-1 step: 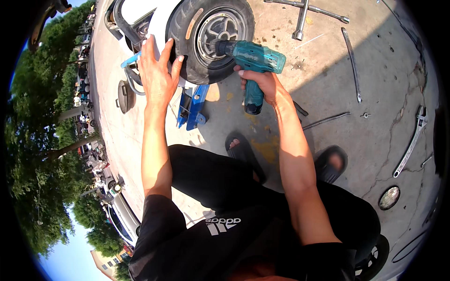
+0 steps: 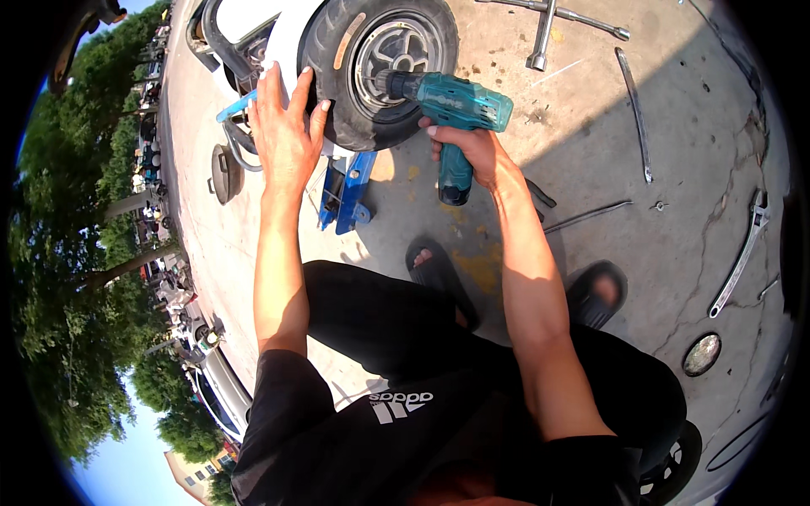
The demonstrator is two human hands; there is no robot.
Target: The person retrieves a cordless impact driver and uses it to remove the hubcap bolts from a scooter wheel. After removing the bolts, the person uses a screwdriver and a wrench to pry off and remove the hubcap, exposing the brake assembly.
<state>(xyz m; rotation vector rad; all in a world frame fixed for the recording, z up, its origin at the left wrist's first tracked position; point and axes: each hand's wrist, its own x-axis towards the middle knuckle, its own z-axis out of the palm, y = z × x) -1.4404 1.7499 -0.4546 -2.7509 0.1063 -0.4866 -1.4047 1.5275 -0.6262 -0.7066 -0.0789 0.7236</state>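
Teal-and-black drill [image 2: 462, 99] — black tyre [image 2: 344, 101], grey hub [image 2: 405, 63], white bodywork [image 2: 291, 38]; blue metal stand [image 2: 353, 194] — grey ground [image 2: 650, 261], yellow stains [image 2: 478, 270].

On the cracked grey concrete ground [image 2: 675, 261], a silver metal cross-shaped wrench [image 2: 544, 38] lies in sunlight, while a long slim metal bar [image 2: 634, 114] crosses the shadow's edge. Farther right, a silver adjustable wrench [image 2: 744, 255] rests near a dark-rimmed rounded dish [image 2: 702, 355]; a dark oval pan [image 2: 224, 174] sits on the left. Beyond stand leafy green trees [image 2: 63, 228], a silver car [image 2: 221, 390] and a cream-walled building [image 2: 187, 475].
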